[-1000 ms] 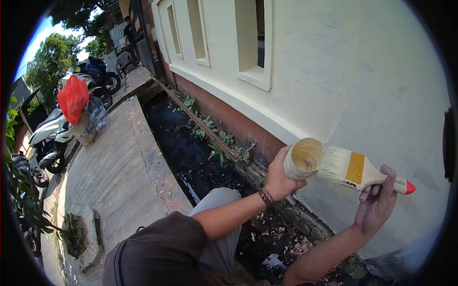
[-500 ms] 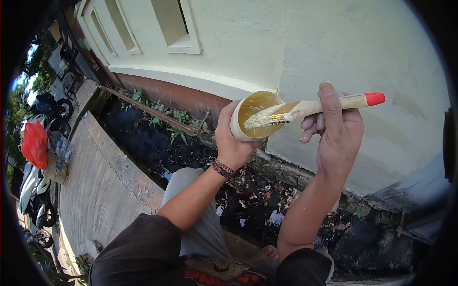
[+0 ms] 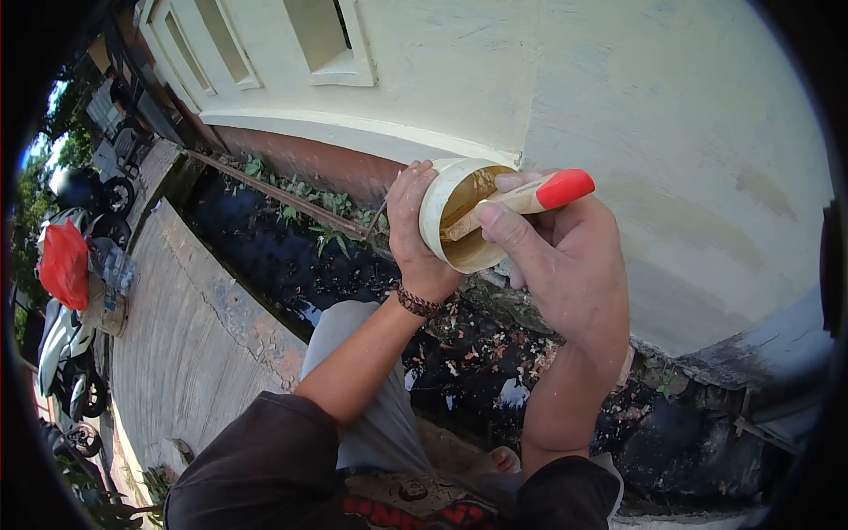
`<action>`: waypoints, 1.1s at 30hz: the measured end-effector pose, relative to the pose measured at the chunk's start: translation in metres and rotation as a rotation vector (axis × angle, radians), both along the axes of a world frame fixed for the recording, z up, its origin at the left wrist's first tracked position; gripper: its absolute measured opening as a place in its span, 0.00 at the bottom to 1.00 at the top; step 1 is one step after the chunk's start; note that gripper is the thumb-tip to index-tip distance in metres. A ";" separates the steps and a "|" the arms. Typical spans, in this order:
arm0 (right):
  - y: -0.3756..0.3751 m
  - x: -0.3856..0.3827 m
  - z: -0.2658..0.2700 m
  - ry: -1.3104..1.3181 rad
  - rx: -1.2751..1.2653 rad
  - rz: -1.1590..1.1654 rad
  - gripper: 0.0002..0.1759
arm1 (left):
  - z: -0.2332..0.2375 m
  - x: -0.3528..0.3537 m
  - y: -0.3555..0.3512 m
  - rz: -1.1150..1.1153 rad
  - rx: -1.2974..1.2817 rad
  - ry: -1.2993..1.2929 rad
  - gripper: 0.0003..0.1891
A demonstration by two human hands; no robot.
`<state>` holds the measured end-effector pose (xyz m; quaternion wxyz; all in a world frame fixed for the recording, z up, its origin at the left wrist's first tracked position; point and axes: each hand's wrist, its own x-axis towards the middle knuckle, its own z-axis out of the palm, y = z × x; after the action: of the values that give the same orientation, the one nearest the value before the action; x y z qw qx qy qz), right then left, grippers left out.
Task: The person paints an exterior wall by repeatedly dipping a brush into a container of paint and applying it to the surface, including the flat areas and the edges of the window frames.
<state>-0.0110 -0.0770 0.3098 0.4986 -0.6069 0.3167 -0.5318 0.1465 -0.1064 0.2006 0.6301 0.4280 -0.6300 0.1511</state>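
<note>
My left hand [image 3: 415, 231] wraps round the outside of a cream paint cup [image 3: 433, 212], which is tilted so its mouth faces me. Yellowish paint coats its inner wall. In my right hand [image 3: 565, 256] a paintbrush [image 3: 530, 196] is gripped by its pale wooden handle, the red handle end pointing up and toward me. The brush head is down inside the cup, and its bristles are hidden there.
A cream wall [image 3: 654, 132] rises close beyond the cup. Below runs a ditch with dark water [image 3: 256, 238] and litter. Left lies a concrete slab [image 3: 194, 327], with a red plastic bag [image 3: 64, 265] and parked motorcycles [image 3: 66, 353] farther off.
My right hand has moved left and lowered the paintbrush, so the bristles have gone from above the cup's mouth to inside it. My left hand has tilted the cup slightly.
</note>
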 end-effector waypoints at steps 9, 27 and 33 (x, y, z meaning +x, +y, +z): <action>-0.003 0.010 -0.003 0.147 -0.102 -0.024 0.19 | 0.002 0.002 -0.001 0.058 -0.097 0.005 0.44; 0.004 0.004 0.018 0.373 -0.295 -0.115 0.10 | 0.003 -0.001 0.000 0.142 -0.136 -0.058 0.42; -0.002 0.005 0.016 0.390 -0.360 -0.073 0.13 | 0.003 -0.004 0.001 0.137 -0.126 -0.040 0.42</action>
<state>-0.0056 -0.0793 0.3255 0.2927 -0.7648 0.3289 -0.4703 0.1430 -0.1050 0.2033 0.6311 0.4265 -0.6010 0.2418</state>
